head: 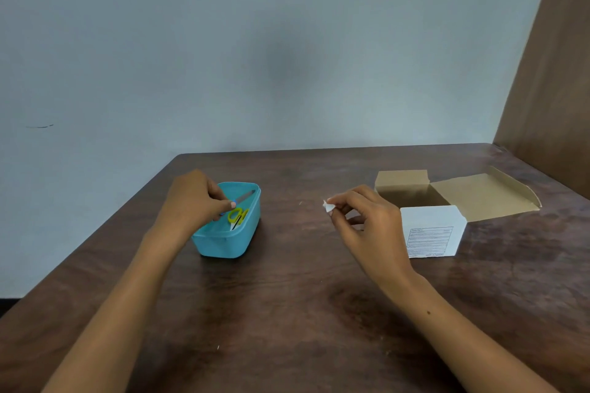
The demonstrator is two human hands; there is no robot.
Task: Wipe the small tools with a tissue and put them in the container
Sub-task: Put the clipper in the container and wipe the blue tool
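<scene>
We see a left hand (194, 198) pinching a blue-handled nail file (244, 197) over the teal container (223, 242), left on the table (287, 313), yellow scissors (237, 216) inside. The right hand (364, 226) pinches a crumpled tissue (328, 207) beside an open cardboard box (431, 230).

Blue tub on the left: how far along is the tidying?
Nearly done, it seems. Yellow-handled scissors already lie in the blue container. The left hand is placing a metal file there, while the right hand pinches the tissue. No other tools show on the table.
</scene>
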